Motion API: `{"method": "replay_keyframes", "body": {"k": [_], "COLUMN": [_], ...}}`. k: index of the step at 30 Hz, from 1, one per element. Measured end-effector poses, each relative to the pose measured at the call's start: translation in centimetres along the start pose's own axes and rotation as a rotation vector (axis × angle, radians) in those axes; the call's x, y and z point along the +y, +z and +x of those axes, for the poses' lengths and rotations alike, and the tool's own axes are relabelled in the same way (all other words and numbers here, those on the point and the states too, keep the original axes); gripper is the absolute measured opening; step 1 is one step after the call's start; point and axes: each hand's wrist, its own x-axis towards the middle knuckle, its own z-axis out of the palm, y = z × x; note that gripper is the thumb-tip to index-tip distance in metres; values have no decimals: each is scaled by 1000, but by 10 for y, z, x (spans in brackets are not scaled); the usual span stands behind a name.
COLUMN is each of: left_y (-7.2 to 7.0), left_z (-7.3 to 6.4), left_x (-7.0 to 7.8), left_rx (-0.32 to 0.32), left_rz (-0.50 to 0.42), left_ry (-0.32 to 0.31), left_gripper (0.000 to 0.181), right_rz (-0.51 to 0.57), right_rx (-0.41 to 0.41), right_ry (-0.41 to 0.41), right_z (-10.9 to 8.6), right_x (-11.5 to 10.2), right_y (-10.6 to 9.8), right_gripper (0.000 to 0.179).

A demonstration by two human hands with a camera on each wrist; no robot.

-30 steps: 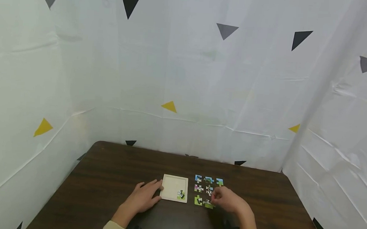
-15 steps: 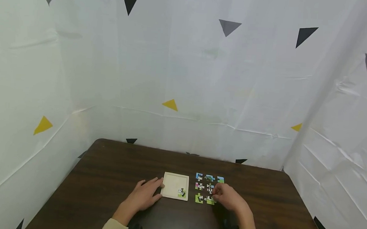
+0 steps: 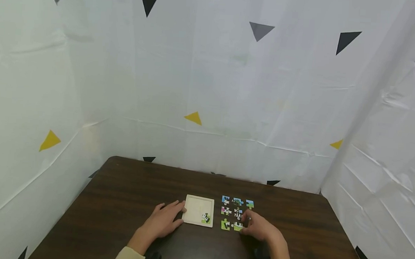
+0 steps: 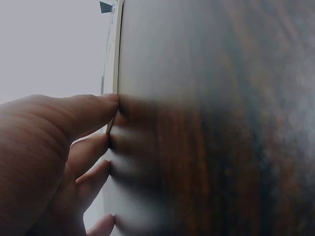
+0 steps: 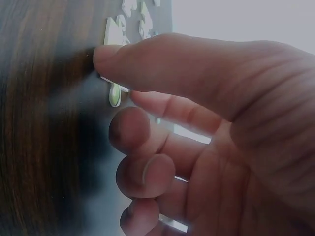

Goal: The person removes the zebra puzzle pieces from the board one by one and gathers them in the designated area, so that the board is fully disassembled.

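A shallow, light wooden puzzle tray point(image 3: 195, 207) lies mid-table, with one panda puzzle piece point(image 3: 206, 218) in its near right corner. At the tray's left side my left hand point(image 3: 164, 221) rests, fingers extended; its thumb and index fingertip touch the rim in the left wrist view. My right hand point(image 3: 260, 227) is at the near end of the loose pieces. In the right wrist view its thumb and index finger close around a green-and-white puzzle piece point(image 5: 114, 93), the thumb covering part of it. The other fingers curl inward. The hand may hide more of the layout.
Several loose puzzle pieces lie in rows right of the tray, including a blue corner piece point(image 3: 249, 204), a pink-and-white piece point(image 3: 226, 211) and a green piece point(image 3: 225, 224). The dark wooden table point(image 3: 137, 188) ends against a white patterned curtain point(image 3: 217, 75).
My right thumb and index fingertip have spread apart and come down around the near puzzle piece. My left hand stays at the tray. The head view has tilted slightly.
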Motion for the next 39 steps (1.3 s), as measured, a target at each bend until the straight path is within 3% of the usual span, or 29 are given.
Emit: {"method": "replay_keyframes", "body": {"k": [11, 18, 29, 39], "left_y": [1, 1, -3, -1], "left_z": [-2, -1, -1, 1], "left_x": [1, 1, 0, 1], "left_rx": [9, 3, 18, -3], "left_rz": [-2, 3, 16, 54], "left_ry": [16, 13, 11, -2], "left_gripper": [34, 34, 35, 37], "right_rz": [22, 38, -64, -136], "right_rx": [-28, -34, -23, -35], "right_ry": [-53, -155, -204, -215], "right_z": [-4, -2, 25, 46], "right_x": [1, -11, -62, -77], "right_y": [-6, -7, 33, 60], "right_gripper": [24, 26, 30, 30]}}
